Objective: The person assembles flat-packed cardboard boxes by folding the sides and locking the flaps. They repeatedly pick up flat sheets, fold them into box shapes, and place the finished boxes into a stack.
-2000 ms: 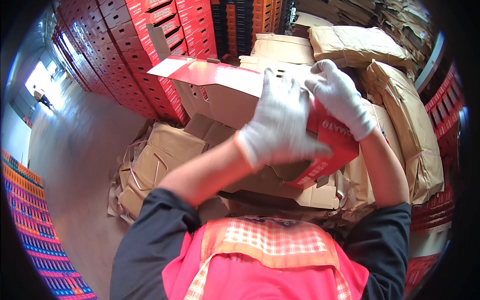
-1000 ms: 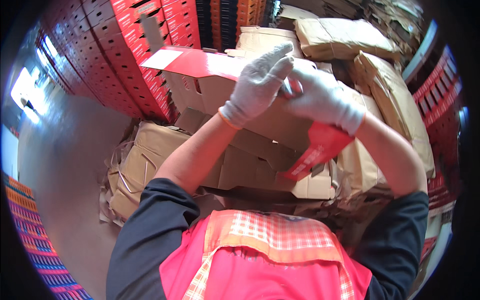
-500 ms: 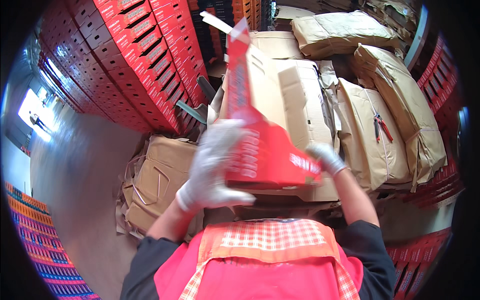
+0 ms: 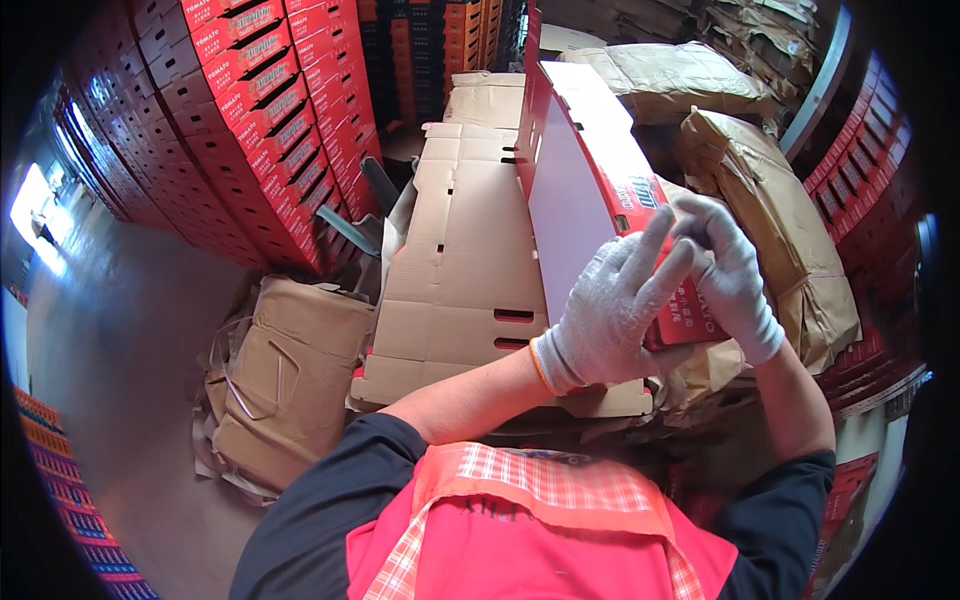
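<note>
A part-folded red cardboard box (image 4: 572,195) with a pale inner face stands on its side ahead of me, right of the middle. Both hands, in whitish knit gloves, are at its near end. My left hand (image 4: 618,318) reaches across with long fingers over the end panel and the thumb low against it, gripping the box. Close beside it, my right hand (image 4: 735,285) bends its fingers over the box's upper right corner; their tips almost meet the left fingers. The gloves hide much of that corner. Flat brown cardboard blanks (image 4: 455,260) lie stacked left of the box.
Tall stacks of red boxes (image 4: 265,110) rise at the left. Paper-wrapped bundles (image 4: 775,210) lie on the right, another wrapped bundle (image 4: 300,350) at the lower left. Grey floor (image 4: 150,330) runs along the left, past colourful stacks (image 4: 75,500).
The box has swung to the right and now stands on its side, baring the blanks. My left hand has crossed rightward to its near end; my right hand has moved up and right.
</note>
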Demonstrator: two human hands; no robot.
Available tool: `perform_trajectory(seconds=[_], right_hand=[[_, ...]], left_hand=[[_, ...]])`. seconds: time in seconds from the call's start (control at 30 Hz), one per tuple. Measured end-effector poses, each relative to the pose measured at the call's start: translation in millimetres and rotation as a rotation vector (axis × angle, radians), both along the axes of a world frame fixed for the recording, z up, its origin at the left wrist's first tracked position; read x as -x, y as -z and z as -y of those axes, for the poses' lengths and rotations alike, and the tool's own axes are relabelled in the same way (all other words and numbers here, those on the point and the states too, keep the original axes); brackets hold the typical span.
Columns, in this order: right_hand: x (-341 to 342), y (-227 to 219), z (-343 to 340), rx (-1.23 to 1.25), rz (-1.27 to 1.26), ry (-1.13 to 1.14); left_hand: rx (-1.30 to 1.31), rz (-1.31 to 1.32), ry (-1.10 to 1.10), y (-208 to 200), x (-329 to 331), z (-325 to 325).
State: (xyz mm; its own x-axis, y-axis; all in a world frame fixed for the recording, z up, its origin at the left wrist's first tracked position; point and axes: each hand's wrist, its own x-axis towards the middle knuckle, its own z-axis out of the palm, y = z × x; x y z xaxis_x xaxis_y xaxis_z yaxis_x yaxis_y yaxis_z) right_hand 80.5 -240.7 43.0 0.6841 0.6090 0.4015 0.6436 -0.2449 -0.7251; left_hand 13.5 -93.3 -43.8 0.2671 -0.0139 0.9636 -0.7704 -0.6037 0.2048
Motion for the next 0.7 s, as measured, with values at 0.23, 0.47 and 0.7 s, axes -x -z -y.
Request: perform_trajectory(seconds=[0.23,0.47,0.7], right_hand=[[-8,-25,-24,0.363,-0.409,-0.091],[-1,1,-85,0.409,0.497,-0.337],[-1,-11,-141,0.094,0.278,-0.486]], left_hand=[[0.308,-0.337,-0.067,23,9,17],[0.344,-0.592,0.135,31,19,18],[0.624,-0.473,0.43,41,40,-17]])
